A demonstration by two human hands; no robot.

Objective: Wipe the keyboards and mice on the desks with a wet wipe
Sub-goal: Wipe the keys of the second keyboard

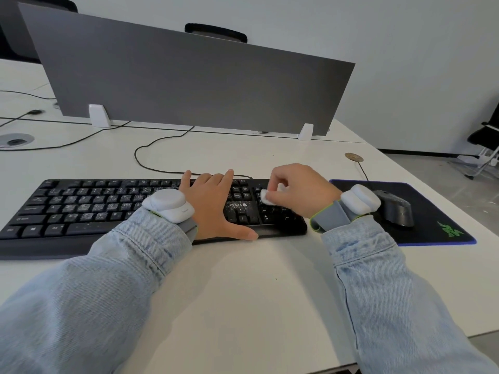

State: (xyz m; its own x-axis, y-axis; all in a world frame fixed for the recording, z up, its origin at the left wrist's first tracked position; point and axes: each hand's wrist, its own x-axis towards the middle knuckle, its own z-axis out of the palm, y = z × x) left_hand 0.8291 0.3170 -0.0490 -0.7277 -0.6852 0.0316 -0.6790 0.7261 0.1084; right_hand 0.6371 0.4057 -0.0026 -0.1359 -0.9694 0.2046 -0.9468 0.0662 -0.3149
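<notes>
A black keyboard point(89, 209), speckled with pale dust, lies across the white desk point(243, 292). My left hand point(213, 203) rests flat on its right-centre keys, fingers straight and spread. My right hand point(299, 193) hovers over the number-pad end and pinches a small folded white wet wipe point(266, 197) against the keys. A dark grey mouse point(398, 209) sits on a black mouse pad point(432, 214) to the right, partly hidden behind my right wrist.
A grey divider panel point(189, 85) stands along the back of the desk. The keyboard cable point(151, 147) loops behind the keyboard. A cable grommet point(16, 140) is at far left. A chair point(486, 136) stands on the floor at right.
</notes>
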